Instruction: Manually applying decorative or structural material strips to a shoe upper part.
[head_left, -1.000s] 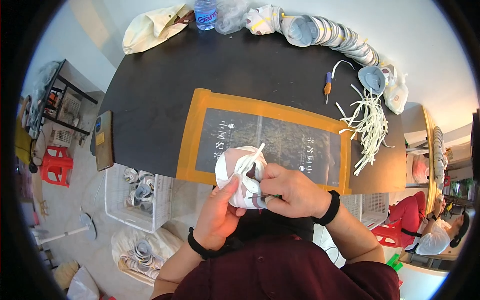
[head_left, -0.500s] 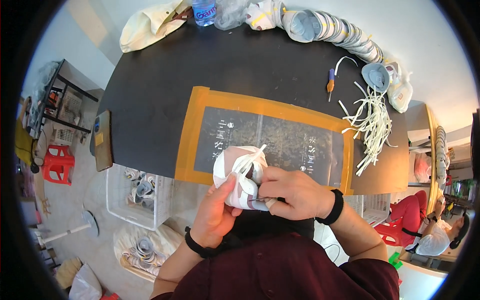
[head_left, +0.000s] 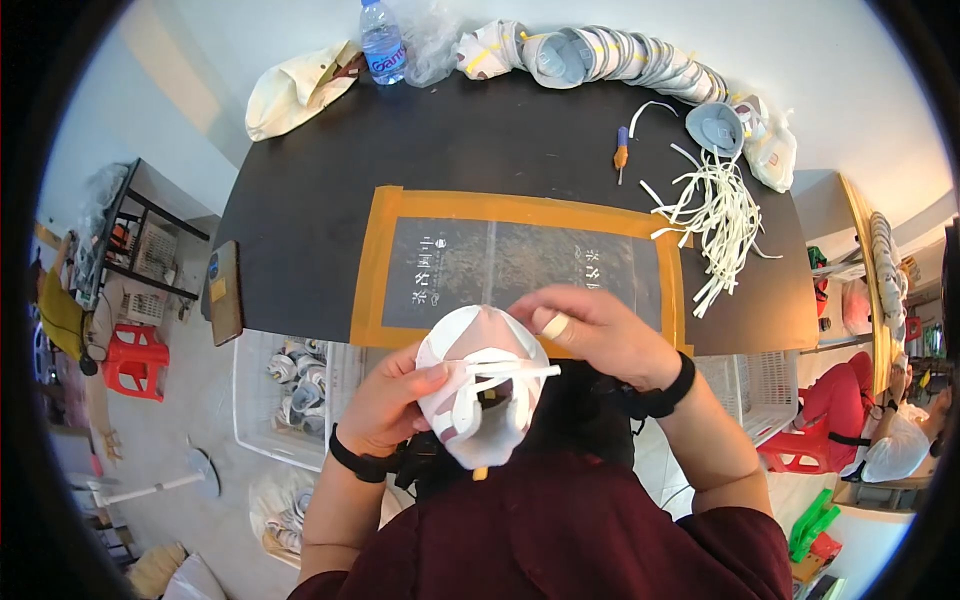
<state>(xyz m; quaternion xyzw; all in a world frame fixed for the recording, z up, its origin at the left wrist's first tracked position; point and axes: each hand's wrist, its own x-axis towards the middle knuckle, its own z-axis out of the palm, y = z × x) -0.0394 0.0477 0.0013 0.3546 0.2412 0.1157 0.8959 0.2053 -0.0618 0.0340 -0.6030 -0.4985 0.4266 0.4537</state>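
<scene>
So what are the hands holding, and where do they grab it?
Both hold a white cup-shaped face mask. The left hand grips its left side, thumb on a strap; the right hand grips its upper right edge.

Water bottle (head_left: 381, 42), screwdriver (head_left: 621, 148), loose straps (head_left: 712, 215).

Mask (head_left: 480, 385) far side behind both hands.

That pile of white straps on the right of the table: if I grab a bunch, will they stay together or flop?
The white straps look thin and curl loosely, so probably floppy and light. They lie tangled and fanned out, so a grabbed bunch would likely drag stragglers along.
</scene>
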